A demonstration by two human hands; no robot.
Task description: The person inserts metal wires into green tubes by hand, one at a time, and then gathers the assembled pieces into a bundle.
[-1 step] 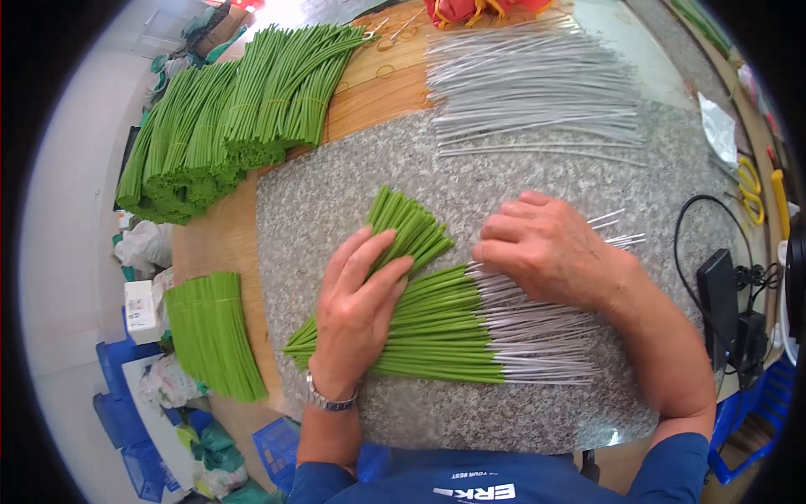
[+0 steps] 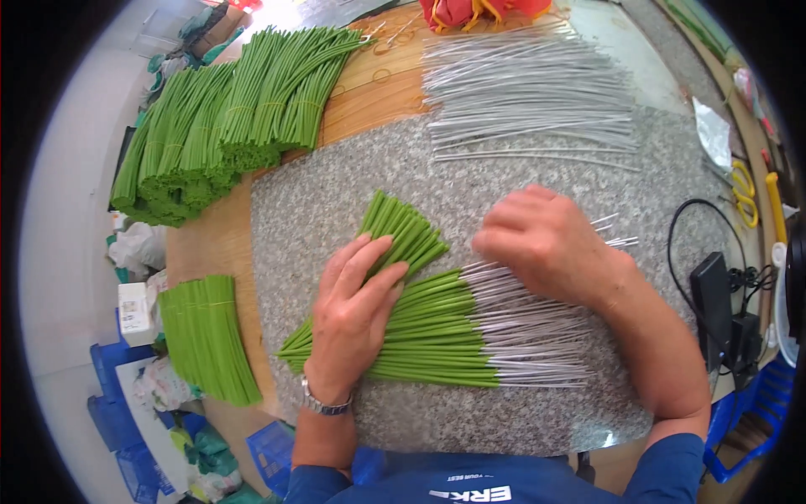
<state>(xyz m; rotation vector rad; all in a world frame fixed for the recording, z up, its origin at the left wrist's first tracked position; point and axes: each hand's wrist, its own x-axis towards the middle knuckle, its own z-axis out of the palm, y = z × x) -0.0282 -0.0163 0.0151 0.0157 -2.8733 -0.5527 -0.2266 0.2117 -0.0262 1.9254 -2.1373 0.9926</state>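
Note:
My left hand [image 2: 348,311] is closed over a small fan of green tubes [image 2: 407,231], its thumb and fingers pressing on them. Under and beside it lies a wider row of green tubes [image 2: 432,336] on the stone slab. Thin white wires [image 2: 537,349] stick out of their right ends. Over the upper edge of this row, my right hand [image 2: 537,244] is closed with its fingers curled together, slightly blurred. Several white wire ends [image 2: 621,242] emerge behind it, past the wrist side; its fingertips and the grip itself are hidden.
Loose wires [image 2: 529,101] lie in a broad pile at the back. Tied green tube bundles [image 2: 243,101] are stacked at far left, with another bundle [image 2: 210,336] nearer. Yellow scissors [image 2: 744,193], a black adapter [image 2: 712,290] and its cord sit at right. A red bag [image 2: 483,13] lies behind.
The whole view has shifted slightly left. My right hand's fingers have moved a little and are more blurred; my left hand keeps its place on the tubes.

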